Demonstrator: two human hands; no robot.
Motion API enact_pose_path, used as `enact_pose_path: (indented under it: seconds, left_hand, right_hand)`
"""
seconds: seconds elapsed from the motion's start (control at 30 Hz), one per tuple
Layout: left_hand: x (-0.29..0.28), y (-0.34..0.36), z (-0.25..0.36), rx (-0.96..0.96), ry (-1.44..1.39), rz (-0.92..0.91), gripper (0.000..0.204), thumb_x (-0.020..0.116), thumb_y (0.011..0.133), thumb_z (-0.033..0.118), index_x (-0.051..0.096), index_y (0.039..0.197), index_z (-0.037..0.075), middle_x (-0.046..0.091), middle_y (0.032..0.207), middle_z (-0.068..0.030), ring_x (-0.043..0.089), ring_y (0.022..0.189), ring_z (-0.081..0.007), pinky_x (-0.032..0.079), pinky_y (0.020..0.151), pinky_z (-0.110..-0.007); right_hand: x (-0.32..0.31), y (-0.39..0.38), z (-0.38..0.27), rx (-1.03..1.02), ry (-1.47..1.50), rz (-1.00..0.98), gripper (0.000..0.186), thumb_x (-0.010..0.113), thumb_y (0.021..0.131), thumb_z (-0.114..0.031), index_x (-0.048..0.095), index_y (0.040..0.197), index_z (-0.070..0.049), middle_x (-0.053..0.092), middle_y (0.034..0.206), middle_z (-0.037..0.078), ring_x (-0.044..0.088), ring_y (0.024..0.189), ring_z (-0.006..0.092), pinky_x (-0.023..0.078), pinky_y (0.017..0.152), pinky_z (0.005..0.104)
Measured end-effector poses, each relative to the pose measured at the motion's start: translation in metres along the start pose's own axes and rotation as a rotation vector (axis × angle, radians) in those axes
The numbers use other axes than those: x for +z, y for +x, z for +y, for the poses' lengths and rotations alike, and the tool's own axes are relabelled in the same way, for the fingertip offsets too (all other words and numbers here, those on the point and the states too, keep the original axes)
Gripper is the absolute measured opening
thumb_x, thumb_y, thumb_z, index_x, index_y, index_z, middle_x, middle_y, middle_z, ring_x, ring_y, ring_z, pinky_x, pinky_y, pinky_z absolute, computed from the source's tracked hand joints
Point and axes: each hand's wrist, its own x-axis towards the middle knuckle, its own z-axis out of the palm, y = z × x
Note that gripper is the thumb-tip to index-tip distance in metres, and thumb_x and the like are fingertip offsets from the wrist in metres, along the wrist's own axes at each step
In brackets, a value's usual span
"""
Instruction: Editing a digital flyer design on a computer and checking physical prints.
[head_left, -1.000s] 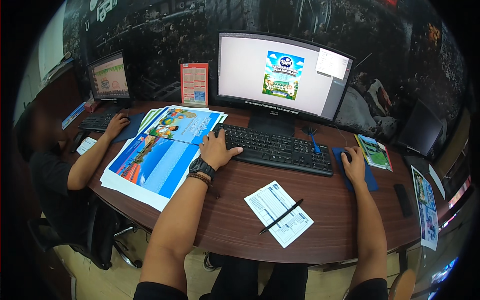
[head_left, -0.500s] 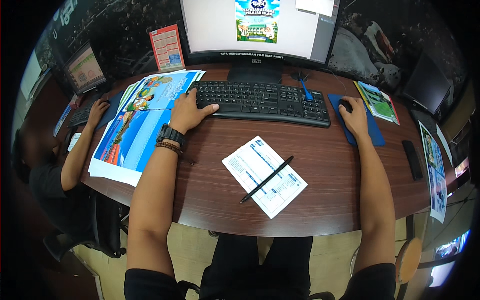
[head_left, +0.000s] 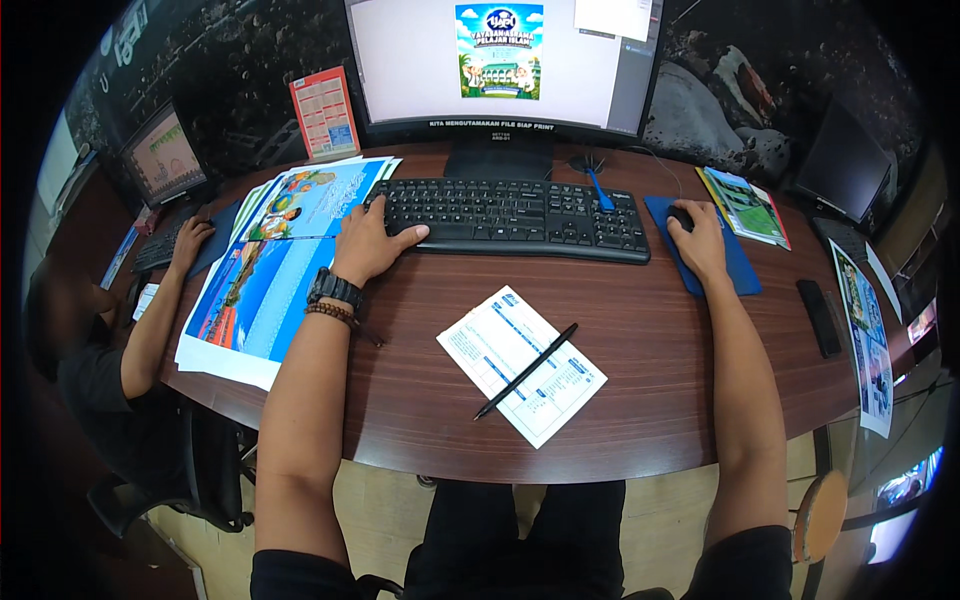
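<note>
1. Your left hand (head_left: pixel 368 245) rests at the left end of the black keyboard (head_left: pixel 490 225), fingers apart, thumb lying along its front edge. With a spread that wide, a stray key could go down by accident; I cannot tell whether any key is pressed.

2. Your right hand (head_left: pixel 705 240) curls around the dark computer mouse (head_left: pixel 681 217), fingers bent over it, on the blue mouse pad (head_left: pixel 738 270). The mouse sits near the pad's left side, so a leftward sweep could run it off onto the desk.

3. A thin blue tool (head_left: pixel 602 195) overlaps the keyboard's upper right. If it bears on the keys, which I cannot tell, it could hold one down.

4. The large colour prints (head_left: pixel 300 265) lie beneath or right beside your left wrist. Your black wristwatch (head_left: pixel 340 289) or beaded bracelet (head_left: pixel 330 312) could snag or crease them if that arm drags.

5. The black pen (head_left: pixel 527 370) lies slantwise across the printed form (head_left: pixel 482 335), between your forearms. A brush from either arm could set it rolling towards the desk's (head_left: pixel 620 440) front edge.
</note>
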Motion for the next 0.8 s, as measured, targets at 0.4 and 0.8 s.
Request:
enact_pose_path:
  seconds: [0.4,0.8]
  left_hand:
    - [0.0055,0.0007,-0.0022,-0.014,-0.021,-0.016,0.096,0.068,0.076,0.068,0.045,0.141,0.001,0.049,0.131,-0.0302,0.048,0.121,-0.0445,0.042,0.101,-0.052]
    - [0.0061,-0.0001,-0.0021,-0.015,-0.001,-0.003,0.095,0.068,0.077,0.067,0.045,0.141,0.001,0.048,0.132,-0.0309,0.047,0.123,-0.045,0.04,0.102,-0.052]
  right_hand:
    - [0.0017,-0.0003,-0.0014,0.001,0.015,0.023,0.037,0.067,0.084,-0.027,0.066,0.117,-0.008,0.055,0.122,0.018,0.055,0.114,0.0366,0.045,0.096,0.0425]
    - [0.0005,-0.0005,-0.0026,0.04,0.017,0.02,0.039,0.067,0.085,-0.027,0.065,0.118,-0.007,0.053,0.124,0.018,0.055,0.114,0.0371,0.046,0.096,0.0438]
